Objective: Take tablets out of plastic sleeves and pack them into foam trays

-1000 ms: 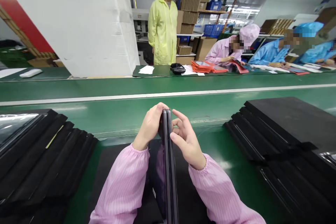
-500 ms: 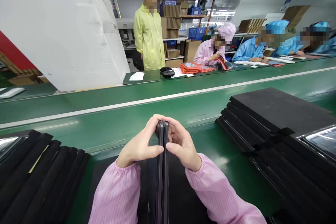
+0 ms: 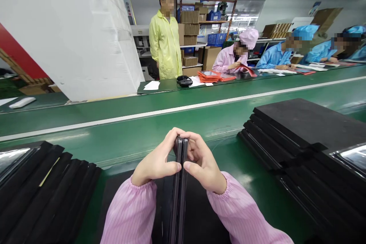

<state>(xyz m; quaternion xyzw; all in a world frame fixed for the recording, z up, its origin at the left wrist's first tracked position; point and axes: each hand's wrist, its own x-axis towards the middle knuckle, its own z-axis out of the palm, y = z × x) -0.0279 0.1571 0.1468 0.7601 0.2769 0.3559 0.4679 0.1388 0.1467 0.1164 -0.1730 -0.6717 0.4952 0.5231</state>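
Note:
Two thin dark flat panels (image 3: 179,190) stand on edge side by side, seen edge-on, so their faces and exact kind do not show. My left hand (image 3: 160,160) grips them from the left, its thumb on the near edge and its fingers over the top corner. From the right, my right hand (image 3: 204,162) holds them the same way, with thumb on the edge and fingers curled behind. The fingertips of both hands meet near the top. Beneath the panels lies a black mat (image 3: 204,213) on the green work surface (image 3: 246,194).
Stacked black foam-like sheets (image 3: 309,122) with glossy panels among them rise at right. More black sheets (image 3: 51,194) lean in a row at left. Beyond a white strip (image 3: 160,112), co-workers sit along the far bench, and a person in yellow (image 3: 166,45) stands by a white pillar (image 3: 71,38).
The view has shifted slightly, so most things sit a little lower and further right. My grip on the panels looks the same. Across the bench, the pink-clad co-worker has lowered a red-edged item.

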